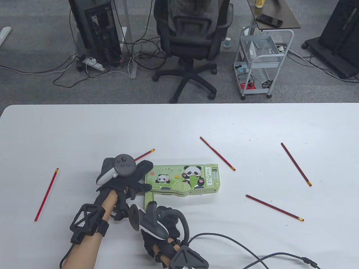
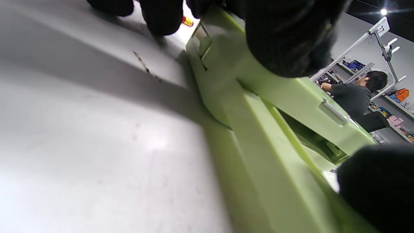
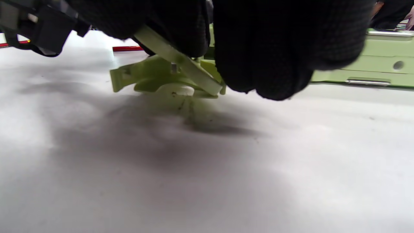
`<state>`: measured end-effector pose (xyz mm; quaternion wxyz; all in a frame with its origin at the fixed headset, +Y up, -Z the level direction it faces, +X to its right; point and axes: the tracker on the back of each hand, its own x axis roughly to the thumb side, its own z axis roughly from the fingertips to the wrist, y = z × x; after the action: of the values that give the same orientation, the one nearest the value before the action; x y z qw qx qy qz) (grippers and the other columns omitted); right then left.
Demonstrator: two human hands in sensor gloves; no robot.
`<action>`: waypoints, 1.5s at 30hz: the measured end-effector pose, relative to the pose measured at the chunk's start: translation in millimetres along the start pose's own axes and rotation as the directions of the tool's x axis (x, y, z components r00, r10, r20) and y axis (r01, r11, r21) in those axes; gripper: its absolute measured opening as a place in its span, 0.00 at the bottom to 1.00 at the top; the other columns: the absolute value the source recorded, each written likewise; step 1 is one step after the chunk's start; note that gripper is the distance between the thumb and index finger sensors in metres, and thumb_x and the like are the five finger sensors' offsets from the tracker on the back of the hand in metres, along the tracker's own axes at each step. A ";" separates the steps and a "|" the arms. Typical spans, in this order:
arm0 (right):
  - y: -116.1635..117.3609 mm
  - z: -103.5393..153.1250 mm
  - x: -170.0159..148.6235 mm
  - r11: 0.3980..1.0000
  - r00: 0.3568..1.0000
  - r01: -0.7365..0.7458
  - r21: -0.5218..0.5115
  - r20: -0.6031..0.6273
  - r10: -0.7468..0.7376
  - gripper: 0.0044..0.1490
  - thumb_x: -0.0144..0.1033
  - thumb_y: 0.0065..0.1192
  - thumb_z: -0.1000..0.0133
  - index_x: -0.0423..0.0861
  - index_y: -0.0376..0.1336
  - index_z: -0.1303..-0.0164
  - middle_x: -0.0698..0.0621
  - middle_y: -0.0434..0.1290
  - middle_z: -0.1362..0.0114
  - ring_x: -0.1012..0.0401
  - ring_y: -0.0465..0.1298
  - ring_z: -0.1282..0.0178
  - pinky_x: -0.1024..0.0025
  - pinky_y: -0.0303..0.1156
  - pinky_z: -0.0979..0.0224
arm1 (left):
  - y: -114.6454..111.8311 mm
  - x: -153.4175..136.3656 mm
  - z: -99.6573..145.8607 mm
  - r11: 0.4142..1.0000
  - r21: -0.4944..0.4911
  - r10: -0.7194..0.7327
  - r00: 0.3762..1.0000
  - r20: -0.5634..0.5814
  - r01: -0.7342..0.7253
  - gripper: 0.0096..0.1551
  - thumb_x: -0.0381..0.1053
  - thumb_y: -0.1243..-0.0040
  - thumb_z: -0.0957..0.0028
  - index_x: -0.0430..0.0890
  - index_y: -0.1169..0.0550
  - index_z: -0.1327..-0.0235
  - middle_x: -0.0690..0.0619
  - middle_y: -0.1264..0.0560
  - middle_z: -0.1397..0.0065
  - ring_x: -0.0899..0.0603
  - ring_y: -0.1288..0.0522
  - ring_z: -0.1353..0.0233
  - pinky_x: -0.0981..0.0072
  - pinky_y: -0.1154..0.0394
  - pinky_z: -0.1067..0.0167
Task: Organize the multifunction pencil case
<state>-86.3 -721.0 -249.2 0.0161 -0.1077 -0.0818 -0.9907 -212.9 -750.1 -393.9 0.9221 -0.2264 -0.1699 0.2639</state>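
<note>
Glossy green plastic pencil case (image 1: 185, 179), matt white table (image 1: 84, 134)

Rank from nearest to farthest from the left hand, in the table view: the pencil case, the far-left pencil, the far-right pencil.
1. Pencil case: touching the left hand, on its right.
2. Far-left pencil: left of the hand.
3. Far-right pencil: across the table, right.

Green panda-print pencil case (image 1: 183, 179) flat on white table, side drawer (image 1: 149, 199) out; five red pencils (image 1: 217, 153) scattered around.
</note>
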 end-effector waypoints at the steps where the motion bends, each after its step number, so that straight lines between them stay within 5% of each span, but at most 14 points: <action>1: 0.0 0.4 0.3 1.000 1.000 -0.011 -0.003 0.002 0.011 0.40 0.53 0.50 0.37 0.39 0.61 0.22 0.30 0.74 0.35 0.37 0.79 0.43 0.46 0.78 0.40 | 0.0 0.0 0.0 1.000 0.000 0.000 1.000 0.000 0.000 0.52 0.57 0.34 0.56 0.56 0.47 0.21 0.49 0.49 0.11 0.37 0.39 0.16 0.35 0.42 0.26; 12: -0.4 0.8 0.4 1.000 1.000 -0.015 -0.026 0.001 0.015 0.40 0.52 0.51 0.37 0.38 0.60 0.21 0.25 0.65 0.26 0.31 0.72 0.34 0.40 0.73 0.33 | -0.2 -0.1 -0.1 1.000 -0.003 -0.001 1.000 -0.001 0.001 0.52 0.57 0.34 0.56 0.56 0.47 0.21 0.49 0.49 0.11 0.37 0.39 0.16 0.35 0.42 0.26; 27: 7.3 -3.6 -0.6 0.994 0.997 -0.080 -0.070 0.013 0.081 0.42 0.50 0.53 0.39 0.37 0.57 0.20 0.30 0.67 0.26 0.35 0.75 0.34 0.47 0.76 0.31 | -0.4 -0.2 -0.1 1.000 -0.003 -0.005 1.000 -0.002 0.005 0.52 0.58 0.34 0.56 0.57 0.47 0.21 0.49 0.49 0.11 0.37 0.39 0.15 0.35 0.42 0.26; 38: 3.8 -6.3 -8.5 0.999 1.000 0.005 -0.036 -0.006 -0.005 0.42 0.45 0.57 0.42 0.38 0.56 0.20 0.31 0.67 0.26 0.37 0.75 0.33 0.48 0.76 0.30 | -0.5 -0.3 0.0 1.000 -0.003 -0.005 1.000 -0.003 0.005 0.52 0.58 0.34 0.56 0.57 0.47 0.21 0.49 0.49 0.11 0.37 0.39 0.15 0.35 0.42 0.26; 45: 4.8 -6.1 -7.8 0.999 0.999 0.045 -0.019 0.012 -0.044 0.52 0.56 0.51 0.42 0.33 0.52 0.17 0.24 0.61 0.24 0.31 0.71 0.31 0.42 0.73 0.30 | -0.5 -0.3 0.1 1.000 -0.004 -0.006 1.000 -0.004 0.006 0.52 0.58 0.34 0.56 0.57 0.47 0.21 0.49 0.49 0.11 0.38 0.39 0.15 0.35 0.42 0.26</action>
<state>-79.8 -726.6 -256.0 -0.0075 -0.1119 -0.0747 -0.9909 -213.0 -750.6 -393.7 0.9227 -0.2281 -0.1694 0.2604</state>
